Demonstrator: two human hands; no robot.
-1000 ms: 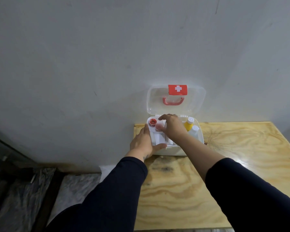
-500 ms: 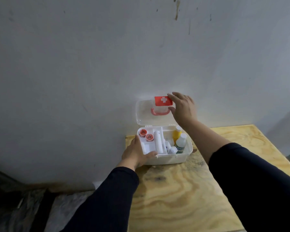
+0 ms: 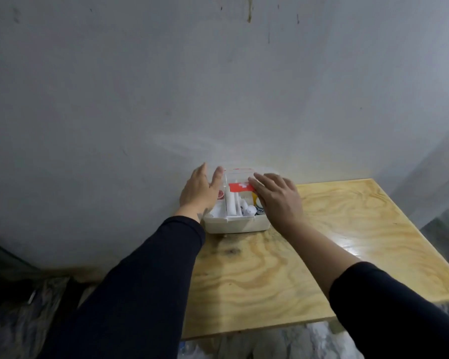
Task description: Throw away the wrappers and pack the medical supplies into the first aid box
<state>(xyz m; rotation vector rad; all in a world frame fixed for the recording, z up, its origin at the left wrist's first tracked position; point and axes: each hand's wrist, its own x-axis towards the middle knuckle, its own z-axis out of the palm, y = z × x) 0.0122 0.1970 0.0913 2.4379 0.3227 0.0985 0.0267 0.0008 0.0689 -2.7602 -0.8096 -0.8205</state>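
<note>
The white first aid box point(image 3: 237, 224) stands at the table's back left corner against the wall. Its clear lid point(image 3: 238, 174) with a red cross label point(image 3: 240, 187) is tilted low over the box. My right hand point(image 3: 278, 200) lies flat on the lid's right part, fingers spread. Beside the lid's left edge is my left hand point(image 3: 198, 191), fingers apart and thumb near the lid's corner. Inside the box I see white rolls point(image 3: 230, 206), a red cap point(image 3: 221, 195) and a yellow bottle point(image 3: 254, 196), partly hidden by my right hand.
The plywood table point(image 3: 347, 229) stretches right and toward me, its front edge near the bottom. A grey wall point(image 3: 218, 86) rises directly behind the box. Dark clutter point(image 3: 24, 307) lies on the floor at left, and crumpled plastic point(image 3: 270, 343) below the table's front edge.
The lid has swung from upright down over the box under my right hand. My left hand left the box's front corner and rose to the lid's left side.
</note>
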